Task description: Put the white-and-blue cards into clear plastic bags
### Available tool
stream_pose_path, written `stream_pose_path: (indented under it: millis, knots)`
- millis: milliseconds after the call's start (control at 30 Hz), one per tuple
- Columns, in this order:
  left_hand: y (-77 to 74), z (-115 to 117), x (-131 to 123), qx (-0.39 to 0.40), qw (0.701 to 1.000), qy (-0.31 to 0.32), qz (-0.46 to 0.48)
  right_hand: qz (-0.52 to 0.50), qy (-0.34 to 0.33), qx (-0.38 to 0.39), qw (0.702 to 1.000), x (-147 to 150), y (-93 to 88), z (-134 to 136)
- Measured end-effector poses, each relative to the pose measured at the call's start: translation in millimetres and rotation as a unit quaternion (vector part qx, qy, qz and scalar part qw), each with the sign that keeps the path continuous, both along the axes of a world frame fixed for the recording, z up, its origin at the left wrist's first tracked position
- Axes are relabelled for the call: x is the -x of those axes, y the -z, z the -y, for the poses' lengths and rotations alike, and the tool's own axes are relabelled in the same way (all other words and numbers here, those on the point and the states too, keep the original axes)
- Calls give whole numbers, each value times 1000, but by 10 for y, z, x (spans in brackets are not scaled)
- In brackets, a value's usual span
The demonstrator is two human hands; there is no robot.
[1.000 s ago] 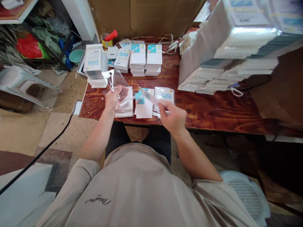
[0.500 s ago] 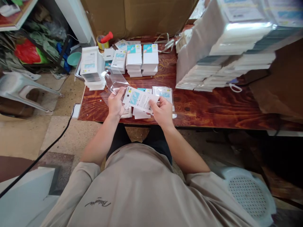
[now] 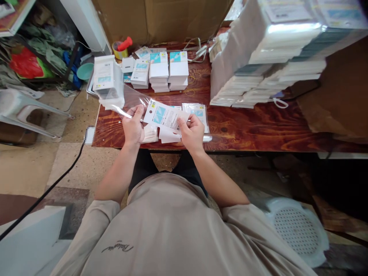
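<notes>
My left hand point(image 3: 133, 125) is closed on a clear plastic sleeve point(image 3: 132, 96), which stretches up and to the left from my fingers. Between thumb and fingers, my right hand point(image 3: 192, 132) pinches the right end of a white printed card point(image 3: 165, 115) with a blue picture and a punched hole. The card's left end meets the sleeve beside my left fingers; whether it is inside, I cannot tell. Below the card lie white cards point(image 3: 169, 136) and a pile of clear sleeves point(image 3: 150, 134). Packed cards point(image 3: 201, 111) lie just behind my right hand.
Card stacks point(image 3: 159, 71) line the table's back, with a taller stack point(image 3: 107, 78) at the left. A large pile of packed cards point(image 3: 258, 57) rises on the right. A tape roll point(image 3: 119, 50) sits near the cardboard point(image 3: 166, 23). A white stool point(image 3: 299, 230) stands lower right.
The sleeve has swung out flatter and further to the left with my left hand. The card is still held in my right hand, and the whole view has shifted slightly.
</notes>
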State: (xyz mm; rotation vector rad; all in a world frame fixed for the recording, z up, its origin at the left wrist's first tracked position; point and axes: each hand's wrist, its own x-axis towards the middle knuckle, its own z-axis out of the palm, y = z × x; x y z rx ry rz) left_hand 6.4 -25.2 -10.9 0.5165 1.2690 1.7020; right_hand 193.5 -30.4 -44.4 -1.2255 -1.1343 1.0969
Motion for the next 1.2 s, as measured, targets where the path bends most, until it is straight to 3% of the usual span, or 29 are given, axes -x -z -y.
stream_pose_path:
  millis: [167, 367, 600, 767, 900, 933, 1000, 1067, 1100, 1200]
  knots:
    - [-76, 49, 94, 16, 999, 30, -1, 86, 31, -44, 995, -64, -37, 68]
    - [31, 121, -92, -5, 1000, 8, -24, 17, -21, -42, 999, 121, -68, 176]
    - [7, 144, -39, -41, 998, 44, 27, 39, -218, -28, 975, -79, -32, 67]
    - [5, 208, -203, 4, 984, 174, 43, 68, -82, -92, 990, 36, 14, 3]
    - [93, 169, -192, 60, 967, 244, -46, 48, -123, -80, 988, 66, 43, -99]
    - [118, 141, -133, 68, 965, 235, -95, 47, -115, -64, 990, 8, 65, -142]
    - [167, 83, 38, 86, 956, 162, -229, 75, -35, -39, 996, -176, 133, -226]
    - [221, 38, 240, 117, 917, 55, -378, 152, 81, -21, 985, -404, 223, -268]
    - [250, 22, 336, 145, 887, 31, -437, 207, 128, -11, 970, -513, 270, -264]
    - [343, -12, 556, 245, 812, 70, -524, 384, 184, 36, 904, -735, 395, -172]
